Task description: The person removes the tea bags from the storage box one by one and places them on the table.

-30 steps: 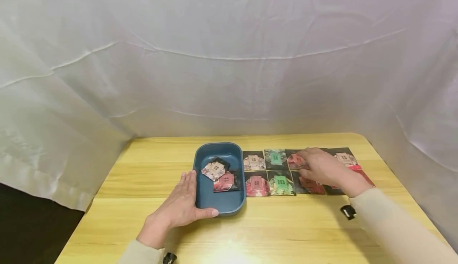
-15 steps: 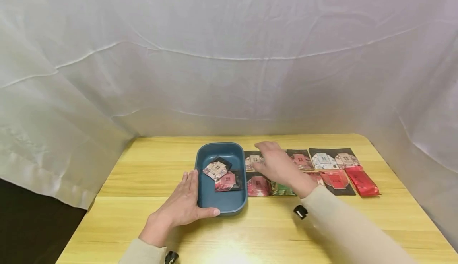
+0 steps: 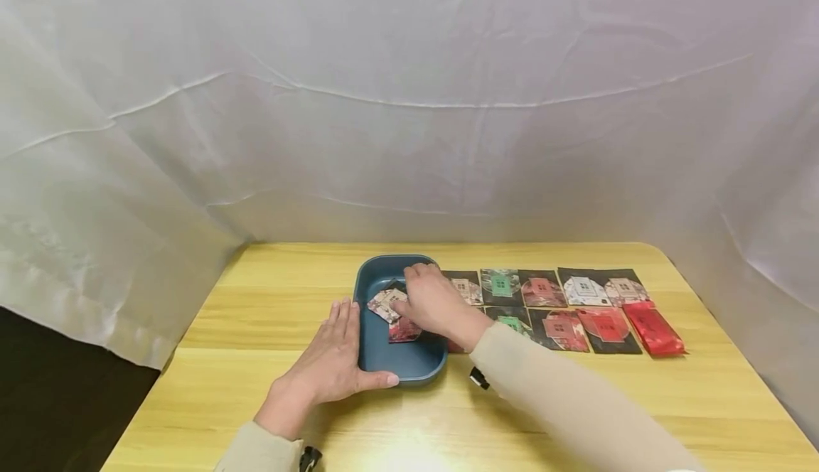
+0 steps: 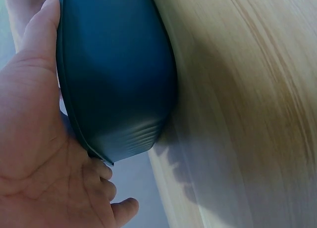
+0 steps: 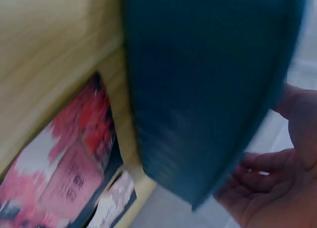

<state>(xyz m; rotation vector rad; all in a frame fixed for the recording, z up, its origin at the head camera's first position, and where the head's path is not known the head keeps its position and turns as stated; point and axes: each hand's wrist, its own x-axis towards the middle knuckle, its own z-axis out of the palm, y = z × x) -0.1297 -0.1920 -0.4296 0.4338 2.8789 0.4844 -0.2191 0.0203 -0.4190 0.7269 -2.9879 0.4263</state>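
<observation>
My left hand (image 3: 329, 358) rests against the left side and near corner of a blue rectangular tray (image 3: 403, 369), fingers straight, thumb along the near rim. In the left wrist view its palm lies beside the tray's outer wall (image 4: 114, 74). My right hand (image 3: 441, 305) reaches in over the tray's right rim; thumb and fingers stand apart in the right wrist view, fingertips partly behind the rim. Under it lie a cream-labelled sachet (image 3: 386, 305) and a red-labelled sachet (image 3: 403, 331), partly covered. I see nothing held in the right hand.
Right of the tray, printed sachets (image 3: 502, 286) lie flat in two rows, including one with a white label (image 3: 584, 288). A shiny red pouch (image 3: 654, 328) ends the near row. The wooden table (image 3: 275, 294) is backed by pale cloth (image 3: 448, 138).
My right hand has moved left from above the sachet rows into the tray, uncovering most of the sachets. My left hand stays against the tray.
</observation>
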